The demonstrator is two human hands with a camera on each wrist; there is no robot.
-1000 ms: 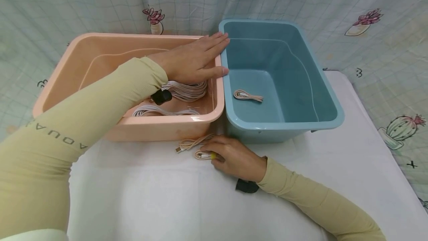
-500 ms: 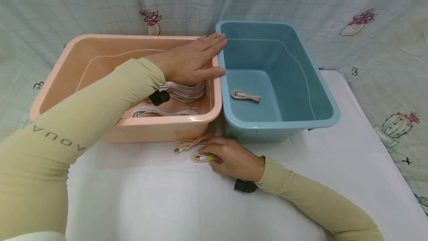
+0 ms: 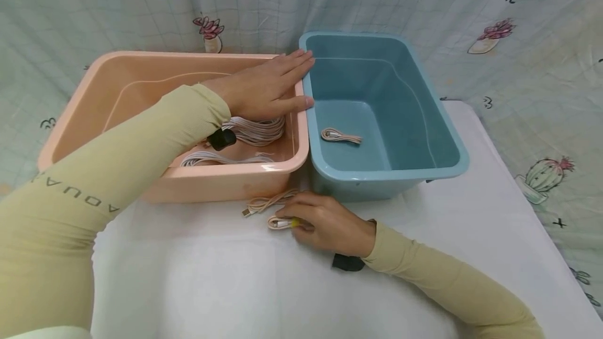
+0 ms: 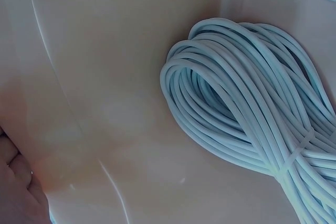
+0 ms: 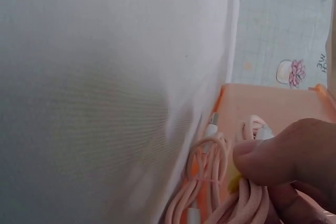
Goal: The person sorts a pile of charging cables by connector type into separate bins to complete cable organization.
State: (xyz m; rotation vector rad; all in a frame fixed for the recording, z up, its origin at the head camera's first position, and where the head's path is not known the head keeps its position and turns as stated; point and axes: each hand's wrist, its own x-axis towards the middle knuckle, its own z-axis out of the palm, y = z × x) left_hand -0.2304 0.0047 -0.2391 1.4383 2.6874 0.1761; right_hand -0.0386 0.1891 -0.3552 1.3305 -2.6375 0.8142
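My left hand [image 3: 268, 89] lies with straight fingers across the touching rims of a peach bin [image 3: 221, 188] and a blue bin [image 3: 391, 176]. Below that hand, in the peach bin, sits a thick coil of white cable [image 4: 220, 98] bound with a tie. In front of the bins, my right hand [image 3: 330, 224] pinches a coiled pink charging cable [image 5: 247, 198] between thumb and fingers; a yellow patch shows on it by the thumb. A second coiled pink cable [image 3: 260, 205], its USB plug pointing left, lies on the table beside the peach bin.
Inside the blue bin rests one small coiled cable [image 3: 341, 136]. Another white cable bundle [image 3: 202, 158] lies near the peach bin's front wall. White cloth [image 3: 198, 276] covers the table, and a patterned curtain [image 3: 264, 4] hangs close behind both bins.
The head view has shifted slightly, so everything appears a little further left. Both hands keep the same places on the bins and the cable.
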